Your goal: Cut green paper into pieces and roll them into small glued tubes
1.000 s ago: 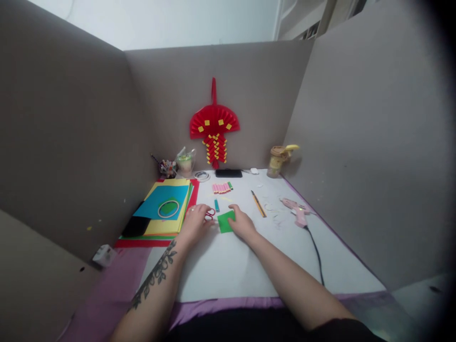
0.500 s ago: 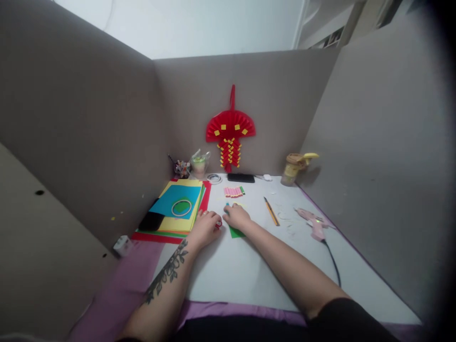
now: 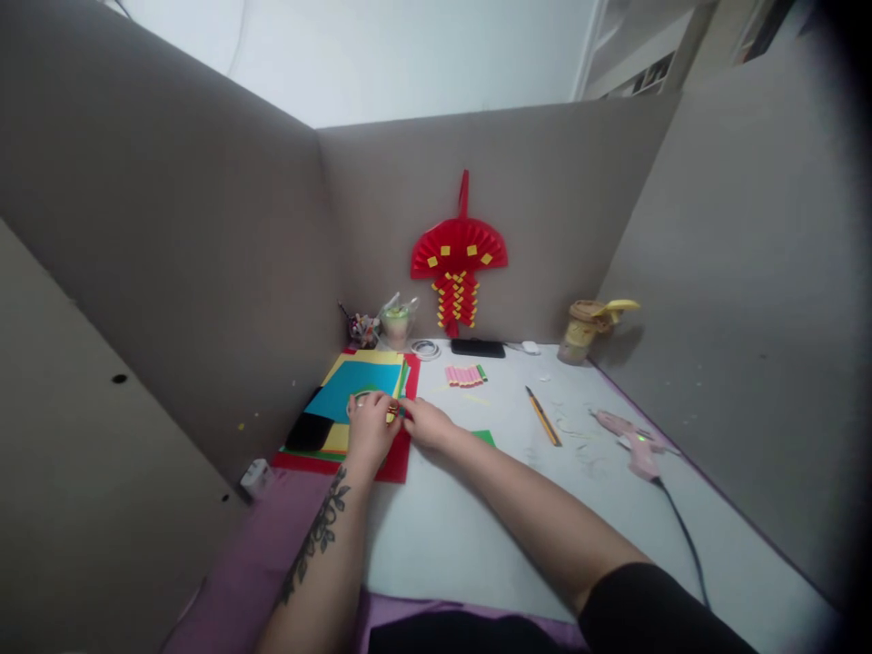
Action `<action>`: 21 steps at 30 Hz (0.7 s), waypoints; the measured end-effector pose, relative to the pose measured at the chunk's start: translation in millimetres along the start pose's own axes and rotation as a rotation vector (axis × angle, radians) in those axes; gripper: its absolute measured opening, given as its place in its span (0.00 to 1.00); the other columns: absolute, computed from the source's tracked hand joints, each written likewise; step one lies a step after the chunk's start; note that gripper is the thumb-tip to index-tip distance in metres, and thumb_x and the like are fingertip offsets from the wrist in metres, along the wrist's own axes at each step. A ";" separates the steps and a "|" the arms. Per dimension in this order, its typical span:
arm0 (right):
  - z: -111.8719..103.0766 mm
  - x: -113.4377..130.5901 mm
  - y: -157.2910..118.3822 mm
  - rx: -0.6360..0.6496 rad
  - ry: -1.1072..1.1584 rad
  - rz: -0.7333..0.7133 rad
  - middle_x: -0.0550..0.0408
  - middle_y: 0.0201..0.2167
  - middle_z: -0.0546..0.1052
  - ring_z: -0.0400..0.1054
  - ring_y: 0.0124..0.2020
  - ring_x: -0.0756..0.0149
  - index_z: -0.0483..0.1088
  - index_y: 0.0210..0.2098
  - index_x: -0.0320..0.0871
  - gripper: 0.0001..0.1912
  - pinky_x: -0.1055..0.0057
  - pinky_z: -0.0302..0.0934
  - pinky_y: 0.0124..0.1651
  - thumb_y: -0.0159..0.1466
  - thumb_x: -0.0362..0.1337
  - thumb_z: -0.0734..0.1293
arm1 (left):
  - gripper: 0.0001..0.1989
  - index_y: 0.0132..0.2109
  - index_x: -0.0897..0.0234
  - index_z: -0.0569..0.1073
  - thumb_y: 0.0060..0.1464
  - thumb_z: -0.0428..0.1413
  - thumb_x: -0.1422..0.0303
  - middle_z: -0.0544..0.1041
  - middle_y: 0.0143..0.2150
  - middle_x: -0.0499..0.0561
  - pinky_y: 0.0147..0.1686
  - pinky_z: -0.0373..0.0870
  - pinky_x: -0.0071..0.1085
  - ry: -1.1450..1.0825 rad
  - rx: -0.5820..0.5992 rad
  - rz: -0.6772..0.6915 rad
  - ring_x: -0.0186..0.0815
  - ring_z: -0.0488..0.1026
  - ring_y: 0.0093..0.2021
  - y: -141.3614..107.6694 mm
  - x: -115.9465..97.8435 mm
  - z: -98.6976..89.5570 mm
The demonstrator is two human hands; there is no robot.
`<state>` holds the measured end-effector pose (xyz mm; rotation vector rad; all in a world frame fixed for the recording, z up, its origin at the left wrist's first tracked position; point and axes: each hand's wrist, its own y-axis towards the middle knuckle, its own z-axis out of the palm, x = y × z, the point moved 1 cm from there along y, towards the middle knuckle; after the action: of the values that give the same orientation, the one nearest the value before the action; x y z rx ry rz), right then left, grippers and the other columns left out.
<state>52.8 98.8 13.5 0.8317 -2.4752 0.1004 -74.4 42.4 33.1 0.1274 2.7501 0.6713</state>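
Note:
My left hand (image 3: 371, 429) is over the right side of the stacked coloured paper, its fingers closed round something small with red and yellow on it, too small to name. My right hand (image 3: 426, 423) meets it from the right, fingers pinched on a small blue-green piece. Under the left fingers lies a blue sheet (image 3: 354, 386) with a ring partly covered. A green paper (image 3: 485, 438) shows beyond my right forearm. Small pink rolls with a green one at the end (image 3: 466, 375) lie in a row farther back.
A craft knife (image 3: 543, 418) and a pink glue gun (image 3: 633, 442) with a cable lie to the right. Behind are a phone (image 3: 478, 349), two cups and a pen holder. A red paper ornament (image 3: 460, 254) hangs on the back panel.
Both hands have moved left, from beside the green paper to the paper stack, and are now close together. More of the area in front of the pink rolls shows.

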 end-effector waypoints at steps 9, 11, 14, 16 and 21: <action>-25.3 -30.1 -79.7 -0.059 0.102 -0.044 0.51 0.40 0.71 0.65 0.39 0.65 0.68 0.45 0.44 0.14 0.71 0.57 0.42 0.60 0.38 0.61 | 0.07 0.38 0.60 0.73 0.49 0.54 0.70 0.72 0.44 0.52 0.58 0.46 0.45 -0.129 0.124 0.221 0.40 0.66 0.47 7.4 -1.5 20.9; -31.2 -43.9 -92.6 -0.111 0.124 -0.030 0.51 0.39 0.71 0.65 0.39 0.65 0.69 0.43 0.43 0.12 0.71 0.57 0.43 0.60 0.37 0.60 | 0.09 0.39 0.58 0.74 0.52 0.52 0.71 0.73 0.45 0.50 0.60 0.44 0.44 -0.179 0.190 0.334 0.38 0.66 0.49 7.9 -11.0 25.2; -32.8 -61.0 -99.8 -0.186 0.130 0.032 0.50 0.39 0.71 0.65 0.41 0.64 0.70 0.40 0.41 0.11 0.70 0.56 0.46 0.60 0.34 0.60 | 0.15 0.42 0.56 0.74 0.53 0.48 0.75 0.73 0.47 0.49 0.60 0.43 0.46 -0.177 0.260 0.388 0.38 0.64 0.52 9.6 -20.3 30.4; -29.7 -67.8 -99.3 -0.212 0.118 0.050 0.49 0.40 0.71 0.64 0.44 0.63 0.70 0.40 0.41 0.11 0.68 0.55 0.49 0.59 0.33 0.61 | 0.17 0.42 0.57 0.74 0.50 0.47 0.79 0.72 0.49 0.51 0.59 0.46 0.46 -0.133 0.243 0.306 0.39 0.64 0.53 11.2 -16.3 29.7; -20.5 -70.6 -90.7 -0.191 0.067 0.019 0.45 0.51 0.67 0.56 0.55 0.58 0.67 0.50 0.40 0.20 0.64 0.51 0.56 0.58 0.34 0.62 | 0.13 0.42 0.62 0.73 0.51 0.49 0.73 0.72 0.46 0.58 0.47 0.61 0.44 0.091 0.072 -0.139 0.46 0.66 0.48 8.9 24.6 15.1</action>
<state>162.5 68.5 -12.6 0.7120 -2.3855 -0.0993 -92.9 60.7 17.7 -0.0805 2.8385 0.5544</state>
